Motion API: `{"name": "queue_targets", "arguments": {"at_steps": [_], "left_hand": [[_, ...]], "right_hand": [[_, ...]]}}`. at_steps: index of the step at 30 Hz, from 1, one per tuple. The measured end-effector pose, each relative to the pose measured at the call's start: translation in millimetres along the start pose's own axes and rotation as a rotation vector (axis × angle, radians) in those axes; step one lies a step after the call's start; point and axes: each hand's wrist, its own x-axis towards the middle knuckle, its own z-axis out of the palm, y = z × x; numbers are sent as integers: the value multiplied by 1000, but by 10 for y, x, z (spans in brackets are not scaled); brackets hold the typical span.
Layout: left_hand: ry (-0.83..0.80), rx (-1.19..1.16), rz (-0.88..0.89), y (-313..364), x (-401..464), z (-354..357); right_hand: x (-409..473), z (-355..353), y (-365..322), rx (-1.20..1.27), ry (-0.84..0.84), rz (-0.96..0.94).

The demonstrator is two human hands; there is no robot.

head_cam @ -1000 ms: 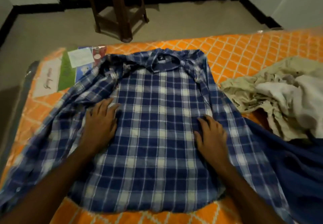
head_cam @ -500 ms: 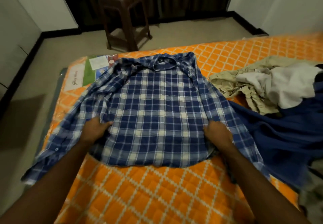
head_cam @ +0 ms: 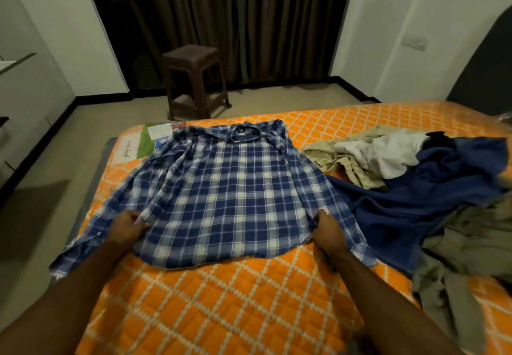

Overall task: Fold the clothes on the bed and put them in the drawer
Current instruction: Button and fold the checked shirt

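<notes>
Both my hands grip the blue plaid shirt [head_cam: 232,194] at its lower sides: my left hand [head_cam: 126,228] has its fingers curled into the cloth where the left sleeve meets the body, and my right hand [head_cam: 328,232] pinches the matching edge on the other side. Between the two grips the shirt lies flat and back-up on the orange quilted mattress [head_cam: 221,304], collar at the far end from my hands. Outward from my left hand the sleeve runs down toward the mattress edge. Just past my right hand I see a dark blue garment [head_cam: 410,205] touching the shirt's right sleeve, with a beige garment [head_cam: 343,160] and a white one [head_cam: 393,155] heaped beyond it. Far ahead of my hands a brown stool [head_cam: 194,80] stands on the floor before dark curtains [head_cam: 235,16].
</notes>
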Motion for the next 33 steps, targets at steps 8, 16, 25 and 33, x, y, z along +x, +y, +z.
{"name": "queue_targets", "arguments": {"at_steps": [8, 16, 25, 33], "left_hand": [[-36, 24, -28, -32, -145, 205], [6, 5, -43, -169, -73, 288], [-30, -56, -6, -27, -245, 190], [-261, 150, 143, 57, -467, -283]], "right_hand": [[-250, -29, 44, 216, -81, 185], [-45, 19, -87, 568, 38, 351], [239, -80, -40, 472, -42, 137], [94, -576, 64, 290, -234, -17]]}}
